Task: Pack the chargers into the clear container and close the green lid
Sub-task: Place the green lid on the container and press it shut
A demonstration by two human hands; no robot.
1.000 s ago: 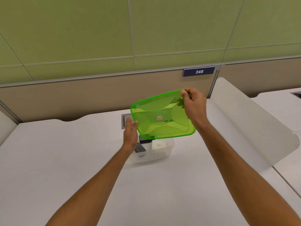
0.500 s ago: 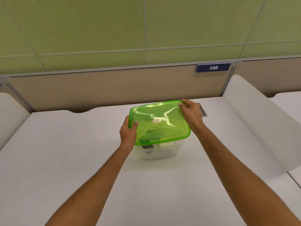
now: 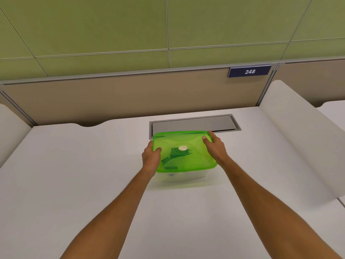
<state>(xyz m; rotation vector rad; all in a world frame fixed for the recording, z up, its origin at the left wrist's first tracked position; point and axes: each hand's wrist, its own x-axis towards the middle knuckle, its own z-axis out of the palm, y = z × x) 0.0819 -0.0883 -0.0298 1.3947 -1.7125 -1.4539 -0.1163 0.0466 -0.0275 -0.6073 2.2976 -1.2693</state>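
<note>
The green lid (image 3: 183, 152) lies flat on the clear container (image 3: 182, 177) at table (image 3: 74, 174) centre. Left hand (image 3: 151, 159) grips its 9 o'clock edge; right hand (image 3: 215, 147) grips its 2 o'clock corner. Dark chargers (image 3: 176, 153) show through.

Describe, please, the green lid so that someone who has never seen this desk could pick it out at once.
Start at the white desk below the blue 248 sign, then find the grey hatch set into its far edge. Just in front of it, a clear container sits between two hands, left and right. The lid tops it: see-through bright green, with a small white disc at its centre.
</note>
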